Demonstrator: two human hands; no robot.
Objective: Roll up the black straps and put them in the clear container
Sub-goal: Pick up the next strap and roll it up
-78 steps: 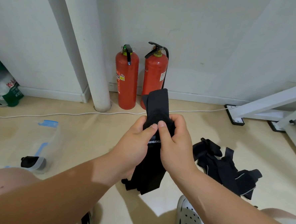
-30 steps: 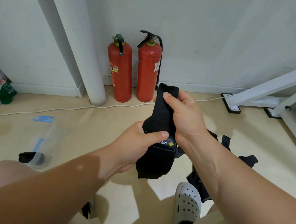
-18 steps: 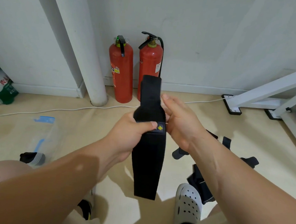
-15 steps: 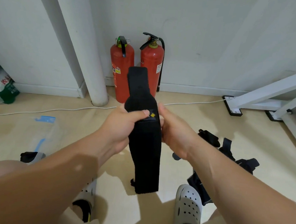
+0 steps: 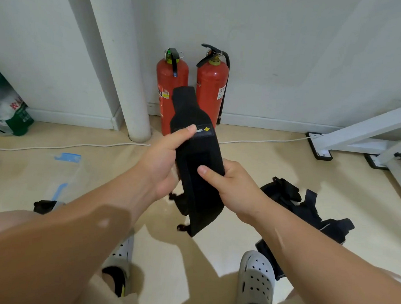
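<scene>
On the floor at the left lies the clear container point(image 5: 72, 179), see-through with blue trim; one dark rolled strap point(image 5: 43, 206) sits at its near end, apparently inside. Above the floor, between the knees, both hands hold a black strap point(image 5: 198, 182) upright and slightly tilted. It is wide and flat, narrower at the top, with a small label bearing a yellow mark point(image 5: 206, 129). The left hand point(image 5: 161, 166) grips it from the left, thumb pressed beside the label. The right hand point(image 5: 234, 189) pinches the lower part, thumb on the front, fingers curled behind. A loose pile of black straps point(image 5: 308, 212) lies on the floor to the right.
</scene>
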